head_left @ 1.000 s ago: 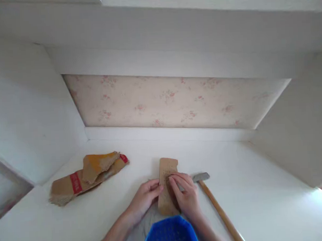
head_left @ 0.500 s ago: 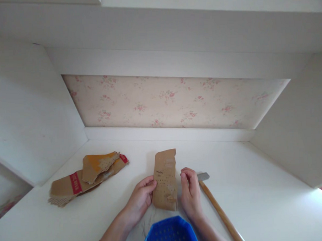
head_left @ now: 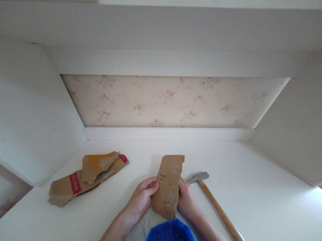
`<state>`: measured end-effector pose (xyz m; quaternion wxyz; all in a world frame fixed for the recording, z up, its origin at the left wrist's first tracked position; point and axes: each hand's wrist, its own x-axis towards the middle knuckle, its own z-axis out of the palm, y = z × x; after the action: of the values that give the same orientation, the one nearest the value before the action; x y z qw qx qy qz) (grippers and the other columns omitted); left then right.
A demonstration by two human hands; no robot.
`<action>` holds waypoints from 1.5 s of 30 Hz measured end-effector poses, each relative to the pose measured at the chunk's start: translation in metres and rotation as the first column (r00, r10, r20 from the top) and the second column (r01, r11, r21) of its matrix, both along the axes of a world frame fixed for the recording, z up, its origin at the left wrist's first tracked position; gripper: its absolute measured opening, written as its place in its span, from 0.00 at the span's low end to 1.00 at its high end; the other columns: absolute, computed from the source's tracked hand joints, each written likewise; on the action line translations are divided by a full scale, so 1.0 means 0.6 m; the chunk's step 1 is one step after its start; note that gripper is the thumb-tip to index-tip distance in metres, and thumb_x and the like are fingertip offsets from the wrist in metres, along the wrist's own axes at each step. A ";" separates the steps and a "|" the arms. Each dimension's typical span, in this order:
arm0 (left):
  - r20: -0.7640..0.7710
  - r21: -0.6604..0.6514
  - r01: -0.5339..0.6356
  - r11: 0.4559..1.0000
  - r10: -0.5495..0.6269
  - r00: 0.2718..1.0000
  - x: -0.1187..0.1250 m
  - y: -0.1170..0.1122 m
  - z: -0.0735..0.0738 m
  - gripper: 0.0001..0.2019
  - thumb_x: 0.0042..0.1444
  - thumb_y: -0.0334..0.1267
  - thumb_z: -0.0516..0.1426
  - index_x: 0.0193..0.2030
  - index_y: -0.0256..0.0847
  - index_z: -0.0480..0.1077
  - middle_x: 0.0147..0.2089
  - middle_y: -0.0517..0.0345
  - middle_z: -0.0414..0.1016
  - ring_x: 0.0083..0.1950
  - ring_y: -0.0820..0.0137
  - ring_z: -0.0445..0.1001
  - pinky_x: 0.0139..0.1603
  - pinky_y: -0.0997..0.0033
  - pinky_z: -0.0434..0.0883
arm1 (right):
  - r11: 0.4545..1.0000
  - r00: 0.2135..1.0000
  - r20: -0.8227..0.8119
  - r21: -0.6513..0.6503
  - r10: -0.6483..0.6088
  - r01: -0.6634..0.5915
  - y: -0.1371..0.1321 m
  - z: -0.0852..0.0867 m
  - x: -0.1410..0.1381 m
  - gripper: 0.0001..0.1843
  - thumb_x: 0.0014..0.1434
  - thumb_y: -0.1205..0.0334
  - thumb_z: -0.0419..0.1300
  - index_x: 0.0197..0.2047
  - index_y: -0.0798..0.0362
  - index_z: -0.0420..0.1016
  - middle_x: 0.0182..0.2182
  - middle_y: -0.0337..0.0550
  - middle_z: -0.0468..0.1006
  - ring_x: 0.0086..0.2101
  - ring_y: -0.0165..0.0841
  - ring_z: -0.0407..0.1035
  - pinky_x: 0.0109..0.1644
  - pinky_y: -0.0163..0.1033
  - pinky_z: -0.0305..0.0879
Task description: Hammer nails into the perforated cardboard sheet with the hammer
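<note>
A brown piece of cardboard point(head_left: 167, 186), pierced with several small holes and a few dark nail-like bits, stands tilted above the white surface. My left hand point(head_left: 144, 196) pinches its left edge, thumb on the front. Against the right edge is my right hand point(head_left: 188, 199), its fingers curled and partly hidden behind the cardboard; what they grip cannot be made out. Just below the cardboard is a blue basket point(head_left: 169, 228) with a perforated bottom, cut off by the frame. A hammer point(head_left: 218, 208) with a wooden handle lies right of my right hand.
On the left lie torn cardboard pieces point(head_left: 75, 184) with red and orange print, stacked on the white tabletop point(head_left: 119, 143). White side panels point(head_left: 30, 115) and an overhead shelf point(head_left: 173, 31) enclose the space. Flowered wallpaper point(head_left: 154, 99) covers the back.
The cardboard has tipped to the right and come slightly nearer. My right hand, earlier pinched apart from it, has moved to its right edge with the fingers behind. More of the hammer head shows.
</note>
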<state>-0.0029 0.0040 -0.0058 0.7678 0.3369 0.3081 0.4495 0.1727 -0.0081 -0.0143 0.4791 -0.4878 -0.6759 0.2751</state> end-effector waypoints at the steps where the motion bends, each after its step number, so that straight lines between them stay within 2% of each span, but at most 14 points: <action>1: -0.003 0.002 0.004 1.000 -0.004 1.000 0.000 0.000 0.000 0.17 0.50 0.40 0.69 0.46 0.35 0.79 0.46 0.44 0.82 0.47 0.57 0.79 0.52 0.61 0.70 | 1.000 1.000 -0.001 0.000 0.000 0.000 0.001 0.000 0.000 0.10 0.57 0.72 0.57 0.35 0.53 0.79 0.36 0.48 0.80 0.36 0.38 0.73 0.40 0.40 0.68; 14: -0.013 0.013 0.012 1.000 -0.012 1.000 0.001 0.000 -0.003 0.17 0.49 0.40 0.69 0.46 0.35 0.79 0.45 0.44 0.82 0.48 0.57 0.79 0.53 0.61 0.69 | 0.998 0.998 0.005 -0.035 0.058 -0.058 -0.002 0.015 -0.001 0.10 0.54 0.70 0.58 0.32 0.53 0.81 0.32 0.46 0.84 0.32 0.38 0.75 0.35 0.38 0.69; 21: 0.002 -0.019 -0.018 1.000 0.018 1.000 0.000 -0.001 0.005 0.16 0.48 0.39 0.70 0.43 0.35 0.79 0.44 0.44 0.82 0.47 0.56 0.79 0.49 0.62 0.69 | 0.994 0.994 0.029 -0.036 0.105 -0.104 -0.001 0.023 -0.002 0.13 0.57 0.72 0.56 0.31 0.50 0.82 0.32 0.42 0.84 0.32 0.36 0.75 0.38 0.38 0.71; 30: 0.064 -0.045 -0.062 0.997 0.065 0.996 -0.003 0.002 0.011 0.15 0.45 0.37 0.70 0.41 0.36 0.80 0.41 0.47 0.83 0.43 0.60 0.80 0.46 0.66 0.70 | 1.000 0.986 0.163 -0.007 0.027 -0.026 0.003 0.015 -0.002 0.16 0.59 0.75 0.52 0.30 0.51 0.78 0.30 0.42 0.79 0.32 0.34 0.73 0.36 0.36 0.67; 37: 0.098 -0.067 -0.147 0.987 0.153 0.983 -0.013 0.009 0.014 0.12 0.49 0.35 0.68 0.41 0.39 0.79 0.39 0.54 0.83 0.39 0.66 0.79 0.41 0.72 0.70 | 0.995 0.956 0.276 0.022 -0.097 0.094 0.011 0.003 0.007 0.14 0.68 0.64 0.50 0.42 0.52 0.79 0.36 0.47 0.81 0.39 0.38 0.74 0.44 0.39 0.68; 45: 0.076 -0.083 -0.163 0.983 0.169 0.983 -0.013 0.009 0.012 0.12 0.50 0.34 0.68 0.43 0.37 0.78 0.40 0.52 0.83 0.42 0.63 0.80 0.42 0.70 0.70 | 0.983 0.854 0.494 0.013 -0.163 0.180 0.004 0.007 -0.010 0.16 0.66 0.69 0.50 0.35 0.51 0.79 0.32 0.49 0.78 0.37 0.43 0.72 0.40 0.43 0.65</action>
<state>-0.0106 0.0095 0.0013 0.7520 0.2616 0.3200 0.5134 0.1666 -0.0059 -0.0100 0.3053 -0.6081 -0.7247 0.1091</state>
